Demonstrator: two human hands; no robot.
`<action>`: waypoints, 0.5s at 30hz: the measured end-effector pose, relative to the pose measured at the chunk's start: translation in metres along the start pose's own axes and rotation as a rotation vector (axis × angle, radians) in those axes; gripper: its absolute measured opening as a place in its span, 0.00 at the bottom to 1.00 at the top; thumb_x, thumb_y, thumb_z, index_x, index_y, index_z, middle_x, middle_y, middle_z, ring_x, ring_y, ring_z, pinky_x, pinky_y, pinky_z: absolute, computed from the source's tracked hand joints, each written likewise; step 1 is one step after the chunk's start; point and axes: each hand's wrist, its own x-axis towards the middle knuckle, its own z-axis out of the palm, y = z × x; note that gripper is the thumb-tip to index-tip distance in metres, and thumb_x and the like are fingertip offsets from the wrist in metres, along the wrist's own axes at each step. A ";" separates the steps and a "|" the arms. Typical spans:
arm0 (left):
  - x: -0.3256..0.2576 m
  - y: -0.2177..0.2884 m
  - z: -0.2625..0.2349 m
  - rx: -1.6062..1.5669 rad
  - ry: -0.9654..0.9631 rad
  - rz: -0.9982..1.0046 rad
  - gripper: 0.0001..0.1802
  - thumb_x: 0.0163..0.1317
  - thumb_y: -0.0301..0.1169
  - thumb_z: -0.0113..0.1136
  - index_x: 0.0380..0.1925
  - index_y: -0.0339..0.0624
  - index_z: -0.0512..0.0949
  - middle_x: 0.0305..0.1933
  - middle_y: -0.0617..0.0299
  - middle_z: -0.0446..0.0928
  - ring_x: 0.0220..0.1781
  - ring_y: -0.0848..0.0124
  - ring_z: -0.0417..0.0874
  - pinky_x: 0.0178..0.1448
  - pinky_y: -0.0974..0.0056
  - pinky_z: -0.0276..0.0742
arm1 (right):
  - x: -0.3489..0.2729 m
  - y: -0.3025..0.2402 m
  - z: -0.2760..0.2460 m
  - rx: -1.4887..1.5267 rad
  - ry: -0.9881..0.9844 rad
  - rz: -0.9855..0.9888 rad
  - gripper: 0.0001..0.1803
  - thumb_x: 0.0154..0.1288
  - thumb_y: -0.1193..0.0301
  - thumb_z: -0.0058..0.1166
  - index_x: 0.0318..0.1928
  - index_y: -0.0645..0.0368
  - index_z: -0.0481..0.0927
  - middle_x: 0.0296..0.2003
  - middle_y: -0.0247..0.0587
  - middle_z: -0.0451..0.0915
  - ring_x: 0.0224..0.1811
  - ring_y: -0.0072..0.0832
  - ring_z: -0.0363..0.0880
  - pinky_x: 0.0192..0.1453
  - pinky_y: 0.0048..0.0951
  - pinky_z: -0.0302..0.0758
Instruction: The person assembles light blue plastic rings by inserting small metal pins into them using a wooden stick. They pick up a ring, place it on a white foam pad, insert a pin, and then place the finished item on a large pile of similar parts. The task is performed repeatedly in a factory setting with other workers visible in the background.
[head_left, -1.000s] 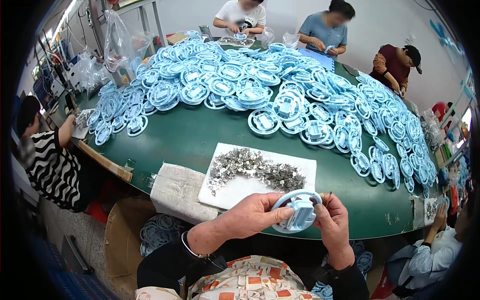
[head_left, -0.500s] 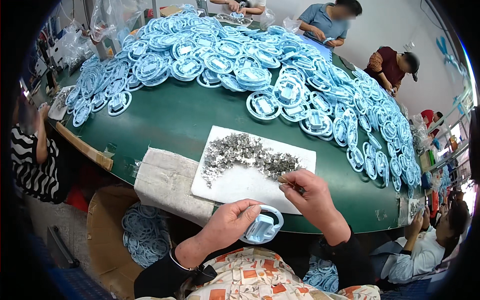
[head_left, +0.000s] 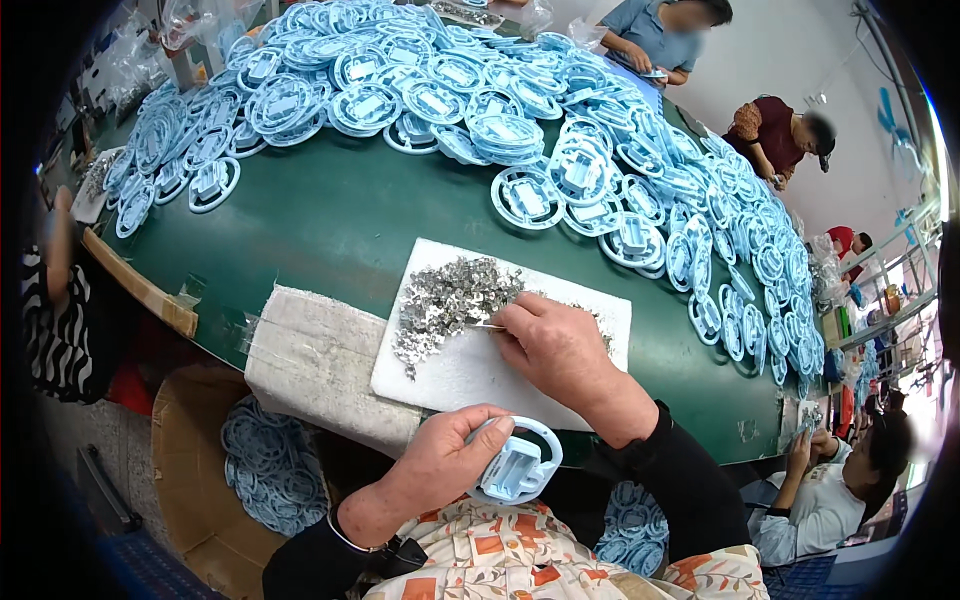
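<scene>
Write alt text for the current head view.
Left hand holds a blue ring; right hand is at the metal pieces on a white board. Beyond them, a heap of similar rings lies on a green table.

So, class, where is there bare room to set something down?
Free: table between ring heap and board, plus the board's near edge. Crowded: the table's far side, under the heap; the board's back left, under metal bits.

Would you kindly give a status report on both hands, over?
Left hand gripping blue ring-shaped part. Right hand at small metal pieces on white board. Right hand hides some pieces; no other obstruction visible.
</scene>
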 end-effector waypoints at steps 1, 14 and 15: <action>0.000 0.000 -0.001 -0.003 0.005 -0.006 0.19 0.79 0.39 0.53 0.52 0.32 0.80 0.39 0.64 0.85 0.38 0.83 0.81 0.43 0.72 0.80 | 0.000 0.001 -0.001 0.012 -0.012 0.000 0.06 0.62 0.69 0.63 0.39 0.54 0.82 0.33 0.39 0.80 0.34 0.44 0.84 0.36 0.45 0.80; 0.001 0.006 -0.003 0.068 -0.033 -0.018 0.18 0.80 0.37 0.52 0.54 0.30 0.79 0.44 0.63 0.85 0.43 0.81 0.83 0.48 0.72 0.81 | 0.005 -0.002 0.006 -0.075 0.002 -0.064 0.07 0.62 0.69 0.63 0.40 0.53 0.83 0.32 0.37 0.79 0.34 0.42 0.84 0.35 0.41 0.80; 0.001 0.008 -0.002 0.046 -0.032 -0.007 0.18 0.80 0.37 0.52 0.54 0.31 0.79 0.44 0.62 0.84 0.43 0.81 0.83 0.48 0.72 0.81 | 0.004 -0.001 0.004 -0.030 -0.008 -0.048 0.07 0.62 0.70 0.63 0.40 0.54 0.83 0.33 0.38 0.80 0.34 0.42 0.85 0.35 0.42 0.80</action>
